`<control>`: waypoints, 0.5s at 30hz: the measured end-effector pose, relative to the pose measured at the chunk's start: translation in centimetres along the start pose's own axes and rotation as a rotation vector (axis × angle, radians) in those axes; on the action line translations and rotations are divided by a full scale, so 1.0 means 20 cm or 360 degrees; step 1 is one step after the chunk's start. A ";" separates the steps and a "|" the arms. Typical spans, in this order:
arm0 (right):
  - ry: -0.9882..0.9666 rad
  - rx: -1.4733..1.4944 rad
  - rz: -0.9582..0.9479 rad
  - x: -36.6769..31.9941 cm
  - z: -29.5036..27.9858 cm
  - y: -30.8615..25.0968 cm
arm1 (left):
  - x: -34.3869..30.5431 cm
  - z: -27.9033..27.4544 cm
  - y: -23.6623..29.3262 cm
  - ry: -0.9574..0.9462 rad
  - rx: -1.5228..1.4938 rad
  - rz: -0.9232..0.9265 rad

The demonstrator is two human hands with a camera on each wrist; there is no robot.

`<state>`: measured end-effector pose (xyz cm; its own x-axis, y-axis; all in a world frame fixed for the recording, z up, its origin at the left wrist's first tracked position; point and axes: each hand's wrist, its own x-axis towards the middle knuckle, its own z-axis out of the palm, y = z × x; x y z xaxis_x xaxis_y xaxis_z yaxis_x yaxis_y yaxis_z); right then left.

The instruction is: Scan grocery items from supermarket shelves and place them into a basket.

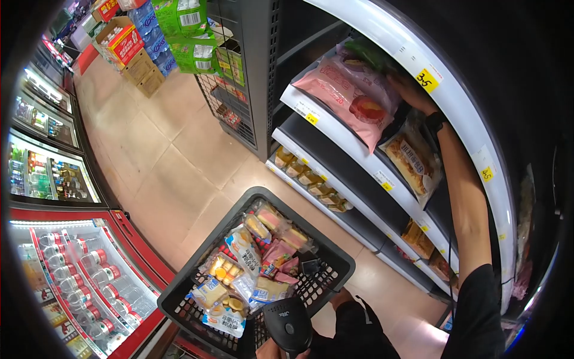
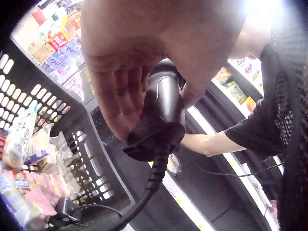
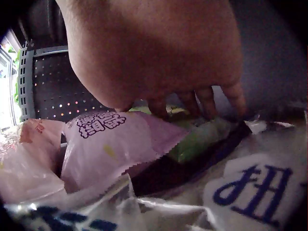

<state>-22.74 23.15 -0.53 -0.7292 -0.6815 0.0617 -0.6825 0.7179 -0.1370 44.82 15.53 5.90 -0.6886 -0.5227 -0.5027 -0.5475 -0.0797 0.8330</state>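
Note:
My left hand [image 2: 149, 41] holds a black barcode scanner [image 1: 288, 326] by its handle, over the near side of the basket [image 1: 258, 194]. From the scanner's base runs a dark cable [image 2: 153, 185]. My right hand [image 1: 411, 94] reaches deep into the upper shelf. In the right wrist view its fingers [image 3: 207, 101] point down, spread, at a green bag [image 3: 204, 139] behind a purple bag [image 3: 115, 137]; the fingertips are partly hidden. A pink bread bag [image 1: 341, 96] lies at the shelf's left, and a clear bread bag [image 1: 412, 157] is below my wrist.
Packaged breads and cakes [image 1: 263, 233] fill much of the basket. Lower shelves hold jars [image 1: 308, 178]. A black shelf post [image 1: 260, 78] stands at the unit's end. Left of the tiled floor [image 1: 173, 149] is a red-framed cooler [image 1: 149, 257] of bottles.

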 end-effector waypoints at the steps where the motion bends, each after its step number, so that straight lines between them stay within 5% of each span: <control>1: -0.0001 0.0044 0.0013 -0.01 0.00 -0.01 | 0.00 -0.01 0.01 -0.0003 0.0012 0.0002; 6: -0.0014 0.0271 0.0074 -0.06 -0.02 -0.07 | -0.02 -0.01 -0.03 -0.0091 0.0094 -0.0165; 15: 0.0082 0.0737 0.0120 -0.05 -0.01 -0.07 | -0.05 0.03 -0.05 0.0052 0.0157 -0.0037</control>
<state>-21.03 22.93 -0.12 -0.7853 -0.6137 0.0818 -0.5424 0.6184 -0.5686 45.73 16.70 5.46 -0.6604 -0.5491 -0.5122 -0.6084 -0.0086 0.7936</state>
